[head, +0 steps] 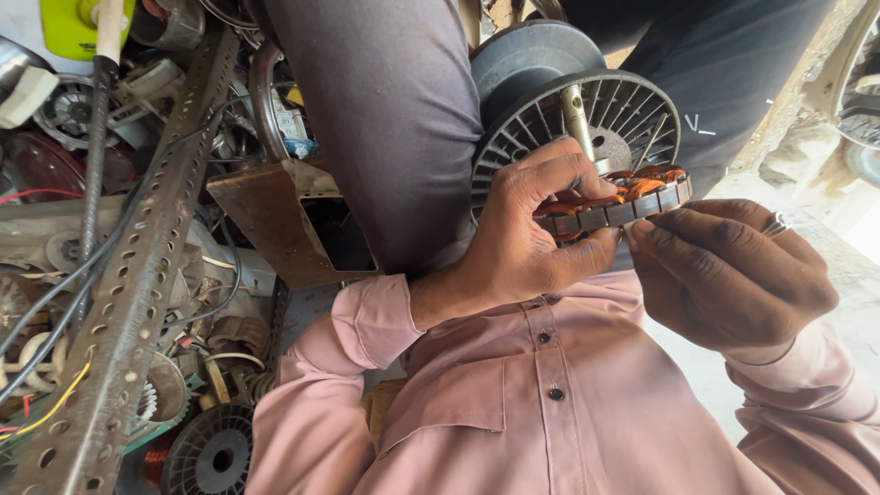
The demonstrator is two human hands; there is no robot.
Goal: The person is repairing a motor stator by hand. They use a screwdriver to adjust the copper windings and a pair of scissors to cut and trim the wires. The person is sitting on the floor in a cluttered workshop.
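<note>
- Holding a motor stator (616, 203) wound with orange copper coils, a person in a pink shirt works over their lap, close to the chest.
- Left hand (536, 234): grip closed on the stator's near end, thumb below, fingers curled over the coils.
- Right hand (729, 270): fingertips touching the far lower edge; its grip cannot be told.
- Stator's long axis runs between the hands, tilted up rightward, before a grey slotted fan wheel (587, 115).
- Perforated steel angle (137, 266) and scrap lie left.

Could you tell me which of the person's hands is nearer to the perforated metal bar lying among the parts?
Left. The left hand grips the wound stator right of the perforated metal bar; the right hand sits farther right, beyond the stator.
</note>
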